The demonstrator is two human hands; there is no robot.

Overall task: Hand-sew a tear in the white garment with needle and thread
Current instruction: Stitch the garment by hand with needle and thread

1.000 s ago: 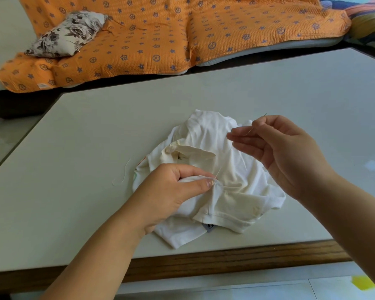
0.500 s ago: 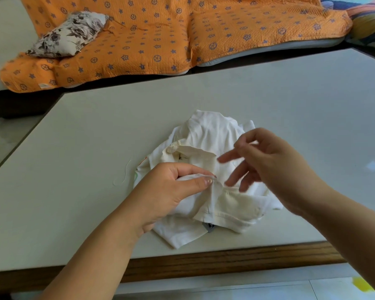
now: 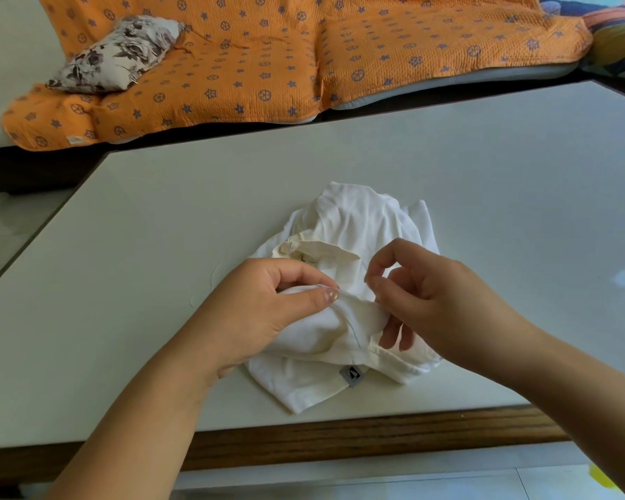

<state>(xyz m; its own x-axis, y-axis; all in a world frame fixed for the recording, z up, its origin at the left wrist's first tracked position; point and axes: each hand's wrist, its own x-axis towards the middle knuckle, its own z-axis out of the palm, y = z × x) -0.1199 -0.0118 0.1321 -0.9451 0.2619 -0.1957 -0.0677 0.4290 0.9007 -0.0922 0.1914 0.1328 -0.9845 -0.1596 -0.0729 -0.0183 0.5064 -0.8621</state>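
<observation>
The table (image 3: 484,211) carries everything, and the work sits close to its near edge, probably to keep it within easy reach and under the eyes. Beyond it lie an orange quilt (image 3: 267,66) and a floral pillow (image 3: 120,54), well apart from the work and no part of it.

The garment (image 3: 354,225) lies bunched on the table, not spread flat. Only the part being mended seems to be wanted, and that part is gathered up between the two hands.

The left hand (image 3: 260,312) grips a fold (image 3: 354,313) of the cloth, thumb on top and fingers curled beneath. This raises a firm ridge running away from its thumb tip, which I judge keeps the torn edges together and taut for the stitch.

The right hand (image 3: 444,304) hangs just past that thumb tip, at the ridge's far end. Its forefinger and thumb tips meet as if pinching, and the lower fingers reach down against the cloth, likely to steady it. The needle and thread are too fine to make out, so I cannot tell whether this pinch holds anything.

A grey label (image 3: 352,375) shows at the hem, below the ridge. It suggests the seam side faces up — the tear itself is hidden in the fold.
</observation>
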